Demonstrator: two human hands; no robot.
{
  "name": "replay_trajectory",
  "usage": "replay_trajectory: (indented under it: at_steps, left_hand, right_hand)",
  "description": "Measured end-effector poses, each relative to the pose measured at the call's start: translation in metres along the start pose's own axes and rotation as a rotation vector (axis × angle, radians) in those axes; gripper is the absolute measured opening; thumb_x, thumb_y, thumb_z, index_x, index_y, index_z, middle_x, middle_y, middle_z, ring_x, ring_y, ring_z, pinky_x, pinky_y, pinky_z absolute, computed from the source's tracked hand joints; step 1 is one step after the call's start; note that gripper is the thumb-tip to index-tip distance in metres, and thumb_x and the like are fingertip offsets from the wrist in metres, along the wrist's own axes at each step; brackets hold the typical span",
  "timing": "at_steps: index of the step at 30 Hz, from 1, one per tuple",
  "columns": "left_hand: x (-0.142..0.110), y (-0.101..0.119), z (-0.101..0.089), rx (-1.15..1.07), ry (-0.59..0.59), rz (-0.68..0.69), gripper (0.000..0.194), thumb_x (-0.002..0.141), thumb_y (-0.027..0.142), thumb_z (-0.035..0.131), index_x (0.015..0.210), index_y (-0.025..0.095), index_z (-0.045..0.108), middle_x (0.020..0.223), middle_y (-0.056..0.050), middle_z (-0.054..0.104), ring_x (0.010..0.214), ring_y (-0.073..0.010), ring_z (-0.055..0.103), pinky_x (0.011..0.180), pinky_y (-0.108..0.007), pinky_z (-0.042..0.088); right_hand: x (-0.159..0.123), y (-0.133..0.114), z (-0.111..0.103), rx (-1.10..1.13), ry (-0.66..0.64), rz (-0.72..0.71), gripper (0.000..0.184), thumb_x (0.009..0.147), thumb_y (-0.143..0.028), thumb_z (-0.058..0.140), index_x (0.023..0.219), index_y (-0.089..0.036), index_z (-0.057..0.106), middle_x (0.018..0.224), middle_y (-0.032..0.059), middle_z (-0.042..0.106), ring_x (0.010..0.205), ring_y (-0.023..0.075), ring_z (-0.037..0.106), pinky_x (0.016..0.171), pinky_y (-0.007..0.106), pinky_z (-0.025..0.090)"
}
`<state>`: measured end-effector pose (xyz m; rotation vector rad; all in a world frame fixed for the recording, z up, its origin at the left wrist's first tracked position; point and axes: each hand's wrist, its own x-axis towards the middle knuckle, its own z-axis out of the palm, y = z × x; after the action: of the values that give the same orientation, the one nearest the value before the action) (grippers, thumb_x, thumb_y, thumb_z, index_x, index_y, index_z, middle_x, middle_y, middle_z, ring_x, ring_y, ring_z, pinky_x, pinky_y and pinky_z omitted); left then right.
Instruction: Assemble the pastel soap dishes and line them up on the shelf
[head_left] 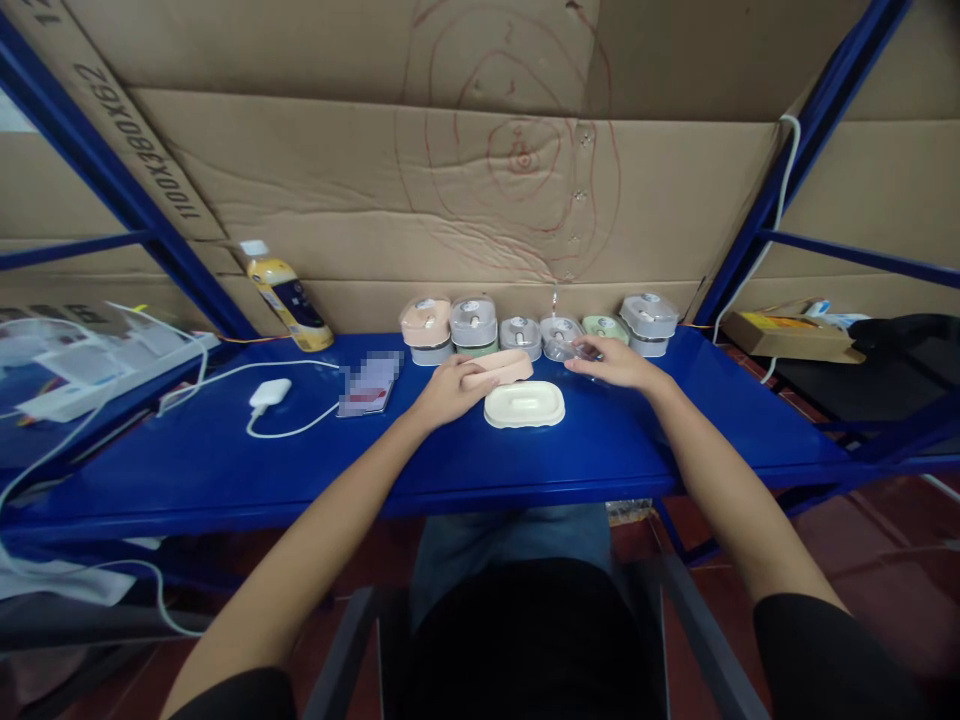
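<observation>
My left hand [448, 392] is closed on a pink oval box base [501, 368], which is tilted above the blue table. Just in front of it, a cream oval piece [524, 405] with a raised middle lies on the tabletop. My right hand [615, 362] reaches to the back row, its fingers bent around a clear plastic lid [571, 350]; this lid overlaps a small grey box behind, so its outline is hard to make out. Along the back stand stacked boxes with clear lids: pink over grey [426, 325], grey over green [474, 322] and grey [649, 318].
A cardboard wall [330, 170] closes off the back of the blue table [435, 465]. To the left are a yellow drink bottle [289, 297], a phone [370, 384] and a white charger [271, 392] with its cable. A cardboard box [795, 337] lies beyond the right frame post.
</observation>
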<state>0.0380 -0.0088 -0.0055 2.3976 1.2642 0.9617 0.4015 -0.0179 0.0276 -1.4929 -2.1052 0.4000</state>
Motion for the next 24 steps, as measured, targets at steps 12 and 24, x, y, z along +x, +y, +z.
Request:
replay_trajectory:
  at_steps: [12,24]
  left_hand:
    - [-0.02,0.031,0.022,-0.104,-0.172,0.215,0.064,0.086,0.054,0.085,0.139,0.024,0.068,0.147,-0.014,0.061,0.14,-0.0364,0.063,0.125,-0.054,0.05]
    - [-0.023,0.043,0.036,-0.177,-0.19,0.036,0.132,0.075,0.041,0.089,0.176,0.017,0.008,0.166,-0.026,0.051,0.15,-0.0459,0.057,0.122,-0.061,0.05]
  right_hand:
    - [0.001,0.001,0.001,0.001,0.091,-0.026,0.074,0.087,-0.071,0.079,0.138,-0.018,0.073,0.117,0.0159,0.081,0.109,0.0363,0.077,0.1,0.054,0.061]
    - [-0.018,-0.055,0.022,0.046,-0.016,-0.484,0.072,0.083,-0.062,0.087,0.142,-0.023,0.073,0.128,0.0124,0.078,0.117,0.0336,0.073,0.106,0.052,0.058]
